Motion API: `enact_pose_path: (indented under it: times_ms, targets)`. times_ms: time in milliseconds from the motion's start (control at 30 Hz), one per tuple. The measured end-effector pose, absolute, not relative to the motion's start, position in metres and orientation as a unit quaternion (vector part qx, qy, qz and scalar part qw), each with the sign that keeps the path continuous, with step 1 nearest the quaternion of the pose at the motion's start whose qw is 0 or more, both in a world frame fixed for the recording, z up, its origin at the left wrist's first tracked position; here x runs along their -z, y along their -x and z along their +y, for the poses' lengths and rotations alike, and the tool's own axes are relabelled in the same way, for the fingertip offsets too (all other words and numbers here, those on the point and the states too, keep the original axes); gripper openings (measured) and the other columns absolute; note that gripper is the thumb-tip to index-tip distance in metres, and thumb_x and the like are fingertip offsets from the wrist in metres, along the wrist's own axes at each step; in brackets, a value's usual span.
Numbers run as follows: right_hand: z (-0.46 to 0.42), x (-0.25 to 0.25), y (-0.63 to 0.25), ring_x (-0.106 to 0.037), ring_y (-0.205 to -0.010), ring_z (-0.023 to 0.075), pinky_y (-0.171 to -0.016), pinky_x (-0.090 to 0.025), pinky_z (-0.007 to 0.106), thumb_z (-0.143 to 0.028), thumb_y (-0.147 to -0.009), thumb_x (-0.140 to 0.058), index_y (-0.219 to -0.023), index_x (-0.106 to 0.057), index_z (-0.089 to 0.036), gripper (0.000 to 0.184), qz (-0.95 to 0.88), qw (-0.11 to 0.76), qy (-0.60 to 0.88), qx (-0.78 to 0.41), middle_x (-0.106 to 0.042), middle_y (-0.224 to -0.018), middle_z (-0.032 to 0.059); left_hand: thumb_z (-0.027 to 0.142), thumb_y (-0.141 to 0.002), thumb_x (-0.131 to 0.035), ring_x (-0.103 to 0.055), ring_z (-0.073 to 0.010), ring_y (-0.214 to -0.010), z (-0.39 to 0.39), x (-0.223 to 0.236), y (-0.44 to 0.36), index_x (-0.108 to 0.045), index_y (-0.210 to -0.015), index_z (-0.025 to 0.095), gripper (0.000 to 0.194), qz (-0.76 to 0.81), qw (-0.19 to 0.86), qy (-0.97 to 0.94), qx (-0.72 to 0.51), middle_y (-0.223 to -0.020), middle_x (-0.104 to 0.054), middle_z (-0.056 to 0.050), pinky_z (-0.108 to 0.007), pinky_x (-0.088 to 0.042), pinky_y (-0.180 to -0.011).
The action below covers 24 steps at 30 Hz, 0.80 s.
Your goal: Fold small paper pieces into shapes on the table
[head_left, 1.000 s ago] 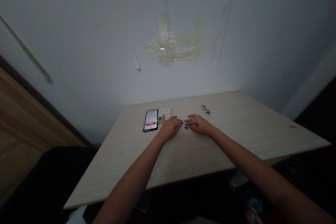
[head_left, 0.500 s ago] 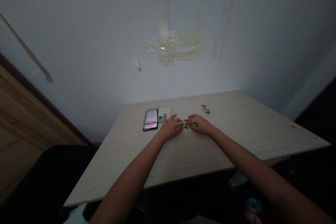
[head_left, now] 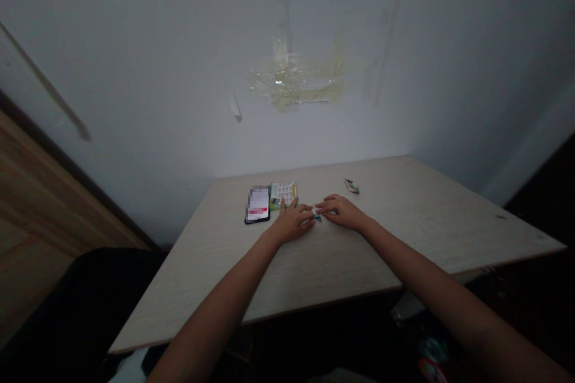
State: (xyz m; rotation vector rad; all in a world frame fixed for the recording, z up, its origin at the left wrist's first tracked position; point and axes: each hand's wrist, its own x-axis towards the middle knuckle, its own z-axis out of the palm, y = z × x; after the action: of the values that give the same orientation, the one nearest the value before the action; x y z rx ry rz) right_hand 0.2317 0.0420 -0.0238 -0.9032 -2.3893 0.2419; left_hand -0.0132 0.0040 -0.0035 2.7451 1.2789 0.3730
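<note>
Between my hands, low over the table or on it, is a small white-and-blue piece (head_left: 317, 216), which looks like folded paper or a wrapper; fingers partly hide it. My left hand (head_left: 293, 221) pinches its left side with thumb and index finger, while the other fingers spread toward a printed green-and-white card or packet (head_left: 284, 191). From the right, the fingertips of my right hand (head_left: 342, 213) close on the piece's other side, its remaining fingers bent above. A phone (head_left: 257, 204) with a lit screen lies left of the packet.
A small dark, crumpled or folded item (head_left: 352, 186) lies on the pale wooden table (head_left: 431, 209) beyond my right hand. The wall (head_left: 179, 72) behind carries peeling tape (head_left: 305, 87). A dark chair-like shape (head_left: 90, 293) stands at the left.
My left hand has shifted slightly and its outer fingers have moved a little. The small piece shows slightly more between my fingertips. The phone, the packet and the dark item are unmoved.
</note>
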Motion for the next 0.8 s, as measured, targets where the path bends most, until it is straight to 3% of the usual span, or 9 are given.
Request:
enact_pose_path:
  times_ms: [333,633,800]
  targets:
    - [0.0468,0.0295,-0.2324,-0.059,-0.113,0.0237,-0.1,-0.048,0.044,-0.025,-0.09,-0.062,-0.113,-0.074,-0.03,0.026,-0.893,0.294,0.328,-0.087,-0.072,-0.12,0.0019,0.044,-0.098,-0.046,-0.029,-0.0353,-0.144,-0.0013,0.0012,0.0115,-0.068,-0.113,0.036,0.028,0.398,0.017,-0.908,-0.127,-0.141,-0.058,0.001,-0.078,0.001,-0.11]
    - [0.0482,0.0316,-0.2325,-0.061,-0.112,0.0238,-0.098,-0.049,0.042,-0.028,-0.091,-0.062,-0.113,-0.074,-0.03,0.025,-0.89,0.303,0.332,-0.08,-0.073,-0.118,0.0028,0.046,-0.098,-0.048,-0.022,-0.0368,-0.147,-0.0009,-0.0027,0.0111,-0.071,-0.109,0.038,0.027,0.438,0.027,-0.881,-0.176,-0.143,-0.057,0.006,-0.082,0.005,-0.106]
    - [0.0466,0.0274,-0.2304,-0.061,-0.111,0.0248,-0.099,-0.047,0.045,-0.024,-0.091,-0.061,-0.112,-0.075,-0.029,0.026,-0.89,0.301,0.339,-0.042,-0.073,-0.118,0.0041,0.042,-0.096,-0.052,-0.028,-0.0345,-0.145,0.0003,-0.0025,0.0047,-0.073,-0.108,0.038,0.024,0.443,-0.006,-0.875,-0.195,-0.142,-0.059,0.005,-0.079,0.009,-0.108]
